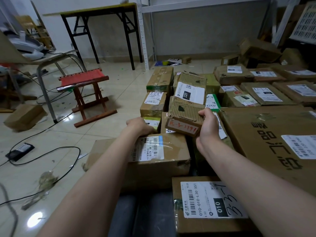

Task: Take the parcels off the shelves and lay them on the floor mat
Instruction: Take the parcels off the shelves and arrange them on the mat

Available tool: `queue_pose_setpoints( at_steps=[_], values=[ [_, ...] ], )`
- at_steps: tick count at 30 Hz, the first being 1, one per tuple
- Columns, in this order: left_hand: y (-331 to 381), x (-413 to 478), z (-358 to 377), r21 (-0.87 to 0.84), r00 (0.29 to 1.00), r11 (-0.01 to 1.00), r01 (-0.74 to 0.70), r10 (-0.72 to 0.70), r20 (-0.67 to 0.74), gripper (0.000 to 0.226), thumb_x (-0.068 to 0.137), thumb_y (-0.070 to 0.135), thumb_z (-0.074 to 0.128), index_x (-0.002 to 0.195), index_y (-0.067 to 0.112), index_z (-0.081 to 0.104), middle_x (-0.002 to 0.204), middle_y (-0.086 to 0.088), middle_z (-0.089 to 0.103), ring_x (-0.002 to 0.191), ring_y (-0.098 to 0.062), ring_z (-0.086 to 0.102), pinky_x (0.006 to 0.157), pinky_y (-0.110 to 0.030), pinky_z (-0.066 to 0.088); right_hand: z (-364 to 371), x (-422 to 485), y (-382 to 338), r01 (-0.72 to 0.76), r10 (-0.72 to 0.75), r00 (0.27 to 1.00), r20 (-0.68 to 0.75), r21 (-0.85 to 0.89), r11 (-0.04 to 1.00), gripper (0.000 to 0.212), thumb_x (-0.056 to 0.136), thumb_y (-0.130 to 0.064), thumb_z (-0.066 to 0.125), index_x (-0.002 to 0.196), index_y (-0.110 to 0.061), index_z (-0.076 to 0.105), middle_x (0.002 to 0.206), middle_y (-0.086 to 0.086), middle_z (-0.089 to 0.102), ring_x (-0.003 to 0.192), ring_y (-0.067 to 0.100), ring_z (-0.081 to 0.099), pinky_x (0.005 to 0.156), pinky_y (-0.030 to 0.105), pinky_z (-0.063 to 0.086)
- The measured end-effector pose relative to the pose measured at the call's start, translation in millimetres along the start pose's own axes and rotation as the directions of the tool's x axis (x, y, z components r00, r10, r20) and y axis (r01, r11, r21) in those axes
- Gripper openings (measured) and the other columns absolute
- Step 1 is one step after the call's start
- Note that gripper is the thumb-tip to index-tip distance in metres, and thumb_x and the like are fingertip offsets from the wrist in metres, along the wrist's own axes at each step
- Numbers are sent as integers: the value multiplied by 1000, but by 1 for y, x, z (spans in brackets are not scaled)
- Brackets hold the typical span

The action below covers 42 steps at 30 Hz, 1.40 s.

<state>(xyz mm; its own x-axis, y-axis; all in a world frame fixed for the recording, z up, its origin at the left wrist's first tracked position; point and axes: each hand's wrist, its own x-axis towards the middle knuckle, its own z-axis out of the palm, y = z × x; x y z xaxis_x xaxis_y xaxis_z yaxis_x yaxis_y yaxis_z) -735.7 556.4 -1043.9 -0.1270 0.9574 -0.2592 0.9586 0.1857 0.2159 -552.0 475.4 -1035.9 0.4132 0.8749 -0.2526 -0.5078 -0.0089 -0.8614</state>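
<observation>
Corrugated parcel (188, 108): gripping near end with right hand (207, 129), likely to slot into gap among boxes. Left hand (139, 125) on labelled box (153, 168) edge, probably steadying; cannot tell grip.

The right hand (207, 127) grips the near corner of a ribbed parcel (186, 106) whose near end is marked in red; the left hand (138, 126) lies on the far edge of a labelled box (153, 161), fingers hidden. A big carton (266, 139) sits right of the right hand; dark mat (145, 211) shows between the forearms; a red stool (83, 79) stands left of the left hand.
</observation>
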Motion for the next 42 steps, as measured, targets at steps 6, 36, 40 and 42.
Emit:
queue_pose_setpoints(
  at_steps=[6, 36, 40, 42],
  values=[
    [8, 0, 0, 91, 981, 995, 50, -66, 181, 42, 91, 47, 62, 120, 17, 59, 113, -6, 64, 108, -21, 62, 81, -31, 45, -4, -2, -1, -15, 16, 1000, -20, 30, 999, 41, 90, -24, 52, 127, -8, 53, 119, 18, 66, 110, 33, 64, 77, 39, 51],
    [-91, -21, -32, -881, 816, 473, 19, -517, -260, 112, 69, 71, 68, 141, -6, 29, 135, -18, 33, 117, -40, 52, 92, -46, 54, 103, 3, 9, -20, 421, 867, 268, -825, 565, 6, 99, -17, 45, 100, -12, 48, 86, 12, 66, 60, 24, 70, 48, 28, 53],
    [-108, -13, -40, -930, 789, 366, -42, -559, -256, 110, 70, 68, 68, 141, -6, 28, 125, -12, 32, 102, -34, 50, 82, -49, 59, 116, -3, 16, -92, 550, 799, 242, -855, 510, 10, 99, -11, 45, 109, -12, 43, 97, 12, 60, 51, 24, 70, 49, 31, 57],
    [-109, -12, -38, -929, 797, 370, -31, -552, -246, 110, 71, 67, 67, 140, -7, 27, 129, -15, 31, 92, -30, 44, 81, -49, 59, 122, -6, 25, -77, 573, 784, 237, -880, 468, 8, 100, -10, 43, 108, -10, 45, 98, 12, 60, 56, 23, 70, 69, 35, 61]
  ],
)
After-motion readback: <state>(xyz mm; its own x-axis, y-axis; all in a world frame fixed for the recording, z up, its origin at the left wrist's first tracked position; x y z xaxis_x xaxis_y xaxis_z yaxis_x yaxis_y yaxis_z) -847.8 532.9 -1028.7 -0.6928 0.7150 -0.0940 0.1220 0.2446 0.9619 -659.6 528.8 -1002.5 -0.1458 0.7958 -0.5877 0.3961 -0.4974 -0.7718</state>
